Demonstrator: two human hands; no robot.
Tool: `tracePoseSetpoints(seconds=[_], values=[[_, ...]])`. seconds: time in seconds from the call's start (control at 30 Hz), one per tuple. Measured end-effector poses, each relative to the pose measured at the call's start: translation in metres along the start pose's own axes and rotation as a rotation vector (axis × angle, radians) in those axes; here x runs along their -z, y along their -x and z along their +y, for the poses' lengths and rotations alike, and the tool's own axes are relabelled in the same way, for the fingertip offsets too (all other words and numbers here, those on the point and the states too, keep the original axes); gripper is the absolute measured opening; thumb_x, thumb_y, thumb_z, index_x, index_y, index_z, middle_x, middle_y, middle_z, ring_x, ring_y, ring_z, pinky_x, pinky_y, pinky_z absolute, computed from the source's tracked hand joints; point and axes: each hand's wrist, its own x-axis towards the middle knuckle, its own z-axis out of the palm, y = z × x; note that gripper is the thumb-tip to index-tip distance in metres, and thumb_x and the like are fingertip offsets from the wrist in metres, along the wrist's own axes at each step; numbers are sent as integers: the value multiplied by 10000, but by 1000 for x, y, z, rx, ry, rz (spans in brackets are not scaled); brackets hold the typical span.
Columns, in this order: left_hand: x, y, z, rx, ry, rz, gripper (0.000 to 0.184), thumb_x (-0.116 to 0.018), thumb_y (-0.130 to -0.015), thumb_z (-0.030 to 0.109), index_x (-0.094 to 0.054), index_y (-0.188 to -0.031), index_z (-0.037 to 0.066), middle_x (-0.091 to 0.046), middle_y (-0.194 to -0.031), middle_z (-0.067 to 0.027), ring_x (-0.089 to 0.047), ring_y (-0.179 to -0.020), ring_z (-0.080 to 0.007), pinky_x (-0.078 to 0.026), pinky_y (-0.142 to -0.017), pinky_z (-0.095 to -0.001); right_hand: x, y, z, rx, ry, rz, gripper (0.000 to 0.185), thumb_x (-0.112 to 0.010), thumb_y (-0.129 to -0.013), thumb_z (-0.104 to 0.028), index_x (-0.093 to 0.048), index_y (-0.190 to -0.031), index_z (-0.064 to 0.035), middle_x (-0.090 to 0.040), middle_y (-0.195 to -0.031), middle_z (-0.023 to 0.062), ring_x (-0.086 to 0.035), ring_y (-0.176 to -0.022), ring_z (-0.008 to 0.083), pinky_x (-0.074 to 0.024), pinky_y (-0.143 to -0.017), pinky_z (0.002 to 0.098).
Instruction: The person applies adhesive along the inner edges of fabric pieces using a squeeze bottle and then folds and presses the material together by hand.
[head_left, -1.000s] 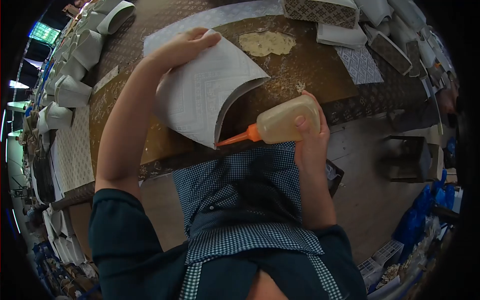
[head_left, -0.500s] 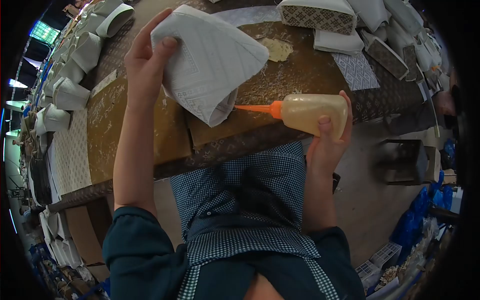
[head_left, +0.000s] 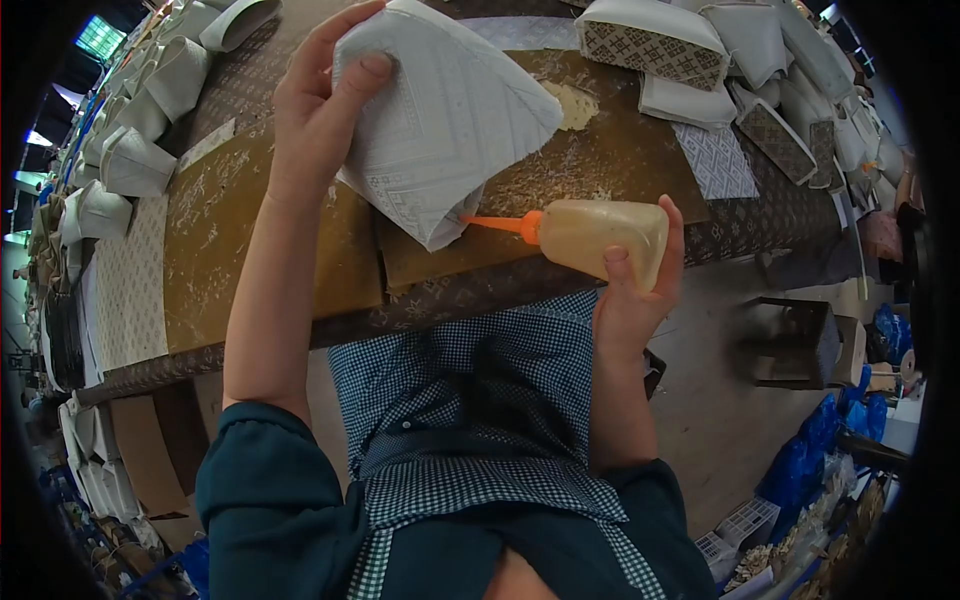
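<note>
My left hand point(head_left: 325, 105) grips a white embossed piece point(head_left: 440, 110), folded like a pouch, by its upper left side with the thumb on the near face. It is held above the table, one corner pointing down. My right hand point(head_left: 640, 285) is wrapped round a squeeze bottle point(head_left: 605, 238) of yellowish liquid, lying sideways. The bottle's orange nozzle point(head_left: 500, 225) points left, its tip at the open lower edge of the white piece. Whether any liquid comes out cannot be seen.
Brown boards point(head_left: 280, 250) with scattered scraps cover the patterned table. White pouch-like pieces point(head_left: 140, 160) stand in rows at left; more white pieces with patterned panels point(head_left: 655, 50) are stacked at upper right. A dark stool point(head_left: 795, 342) stands on the floor at right.
The white piece sits slightly higher and farther right in view. The bottle has come left and a little lower, bringing its nozzle tip against the piece's lower edge.
</note>
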Motion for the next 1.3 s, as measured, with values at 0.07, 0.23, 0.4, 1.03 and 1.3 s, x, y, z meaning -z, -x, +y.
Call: tracePoseSetpoints(seconds=[0.07, 0.23, 0.4, 1.03, 1.3], values=[[-2, 0, 2, -1, -11, 3, 471, -633, -937, 257, -516, -1352, 65, -625, -1156, -37, -574, -1049, -104, -442, -925, -255, 0, 2, 2, -6, -7, 14, 671, -723, -826, -59, -406, -1416, -24, -518, -1264, 89, -541, -1122, 189, -469, -975, 332], [0, 1, -1, 18, -42, 0, 454, -623, -938, 232, -517, -1352, 79, -610, -1183, -32, -559, -1069, -102, -429, -939, -256, 3, 8, 5, -73, -112, 33, 646, -723, -812, -25, -452, -1397, -52, -515, -1278, 62, -531, -1111, 164, -455, -970, 301], [-3, -1, 9, -24, -182, -29, 523, -623, -892, 202, -494, -1388, 95, -599, -1197, -33, -543, -1088, -115, -406, -968, -272, -2, 18, 1, -179, -263, 56, 660, -718, -822, -39, -424, -1414, -50, -514, -1261, 66, -523, -1107, 158, -437, -978, 294], [27, 60, 20, -92, -162, -90, 705, -665, -809, 36, -329, -1429, 53, -344, -1495, -219, -399, -1350, -307, -339, -1105, -438, 40, 1, -17, -76, -389, 207, 692, -741, -834, -183, -387, -1405, -18, -517, -1223, 97, -557, -1110, 211, -484, -994, 380], [11, 141, 9, 263, 5, 254, 625, -568, -968, 388, -380, -1385, -38, -500, -1353, -192, -480, -1256, -249, -382, -1055, -380, 20, -17, 3, 81, -186, 175, 676, -762, -811, -87, -430, -1396, -18, -497, -1292, 76, -526, -1135, 174, -465, -979, 319]])
